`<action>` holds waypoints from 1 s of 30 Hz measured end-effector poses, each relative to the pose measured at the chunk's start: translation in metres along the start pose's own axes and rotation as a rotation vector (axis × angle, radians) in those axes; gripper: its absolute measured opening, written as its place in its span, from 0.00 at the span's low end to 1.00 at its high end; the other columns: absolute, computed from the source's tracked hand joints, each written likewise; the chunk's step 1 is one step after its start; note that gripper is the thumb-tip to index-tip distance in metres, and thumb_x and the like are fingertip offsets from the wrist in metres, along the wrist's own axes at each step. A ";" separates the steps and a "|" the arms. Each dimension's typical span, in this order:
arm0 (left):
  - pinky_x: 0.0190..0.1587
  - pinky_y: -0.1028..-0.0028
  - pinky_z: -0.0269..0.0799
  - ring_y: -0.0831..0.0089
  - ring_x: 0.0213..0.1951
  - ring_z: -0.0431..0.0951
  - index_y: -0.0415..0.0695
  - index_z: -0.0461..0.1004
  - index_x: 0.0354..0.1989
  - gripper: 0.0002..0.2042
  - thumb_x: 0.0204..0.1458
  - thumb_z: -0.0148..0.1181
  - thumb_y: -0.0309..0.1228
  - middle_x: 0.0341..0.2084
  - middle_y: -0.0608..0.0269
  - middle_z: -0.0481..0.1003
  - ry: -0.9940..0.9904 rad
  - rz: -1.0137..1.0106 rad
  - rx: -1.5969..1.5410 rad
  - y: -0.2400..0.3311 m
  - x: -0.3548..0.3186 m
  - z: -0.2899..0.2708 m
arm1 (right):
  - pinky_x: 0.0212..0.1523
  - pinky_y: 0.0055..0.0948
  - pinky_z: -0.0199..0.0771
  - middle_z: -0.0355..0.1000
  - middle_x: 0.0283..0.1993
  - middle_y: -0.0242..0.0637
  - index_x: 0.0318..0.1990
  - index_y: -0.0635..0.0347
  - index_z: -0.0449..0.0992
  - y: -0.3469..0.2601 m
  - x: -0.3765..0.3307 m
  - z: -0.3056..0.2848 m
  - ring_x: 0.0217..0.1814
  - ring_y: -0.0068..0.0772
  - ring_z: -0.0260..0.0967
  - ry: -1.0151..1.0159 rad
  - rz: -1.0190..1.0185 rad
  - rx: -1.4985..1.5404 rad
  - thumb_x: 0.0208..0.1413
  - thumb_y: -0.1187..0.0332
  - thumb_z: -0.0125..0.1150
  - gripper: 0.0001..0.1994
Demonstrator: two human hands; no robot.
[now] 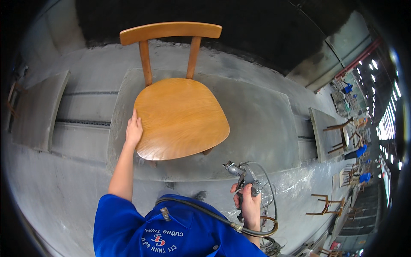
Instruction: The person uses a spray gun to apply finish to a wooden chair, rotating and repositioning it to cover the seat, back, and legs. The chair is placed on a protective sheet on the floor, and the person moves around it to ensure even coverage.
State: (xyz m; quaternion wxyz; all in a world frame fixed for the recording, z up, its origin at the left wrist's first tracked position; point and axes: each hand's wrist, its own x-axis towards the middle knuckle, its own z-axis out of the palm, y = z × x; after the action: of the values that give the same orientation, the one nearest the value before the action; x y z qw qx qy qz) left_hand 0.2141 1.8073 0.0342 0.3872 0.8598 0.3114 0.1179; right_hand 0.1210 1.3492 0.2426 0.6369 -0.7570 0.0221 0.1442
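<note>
A wooden chair (182, 118) with a glossy honey-brown seat and a curved backrest (171, 31) stands on a grey board (261, 128), its back away from me. My left hand (134, 129) lies against the left edge of the seat, fingers stretched along the rim. In my right hand (249, 205) is a metal spray gun (246, 176), gripped by its handle, to the right of the seat's front edge. Its nozzle points up and left, apart from the chair. Hoses (267, 231) run from the gun past my wrist and across my blue shirt.
Dark-stained wall panels (201, 25) rise behind the chair. Another board (40, 111) lies at the left. A board (327, 135) at the right bears a chair (342, 137); a chair frame (325, 205) stands nearer. People in blue (357, 152) work at the far right.
</note>
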 end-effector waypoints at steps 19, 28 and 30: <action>0.74 0.43 0.39 0.42 0.74 0.44 0.50 0.52 0.74 0.47 0.44 0.70 0.35 0.74 0.47 0.47 -0.309 0.652 0.773 0.066 -0.117 0.015 | 0.18 0.19 0.59 0.70 0.33 0.41 0.48 0.62 0.66 0.003 -0.009 -0.046 0.19 0.21 0.60 0.350 -0.479 0.219 0.67 0.39 0.45 0.29; 0.75 0.47 0.40 0.46 0.74 0.46 0.52 0.53 0.74 0.47 0.42 0.71 0.36 0.74 0.50 0.49 -0.277 0.630 0.759 0.067 -0.120 0.018 | 0.21 0.18 0.58 0.70 0.35 0.37 0.49 0.62 0.67 -0.004 -0.001 -0.036 0.22 0.17 0.61 0.325 -0.526 0.288 0.67 0.42 0.48 0.27; 0.75 0.47 0.40 0.47 0.74 0.47 0.52 0.54 0.73 0.47 0.41 0.71 0.37 0.74 0.50 0.49 -0.270 0.625 0.745 0.067 -0.122 0.018 | 0.20 0.18 0.57 0.70 0.34 0.37 0.49 0.62 0.67 -0.003 -0.001 -0.034 0.22 0.17 0.61 0.338 -0.487 0.320 0.67 0.42 0.48 0.27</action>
State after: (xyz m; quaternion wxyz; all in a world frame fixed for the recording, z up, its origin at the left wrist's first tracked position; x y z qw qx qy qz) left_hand 0.1568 1.6865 0.0759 0.0372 0.9993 0.0069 -0.0031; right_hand 0.1270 1.3169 0.2512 0.7509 -0.6436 -0.0316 -0.1448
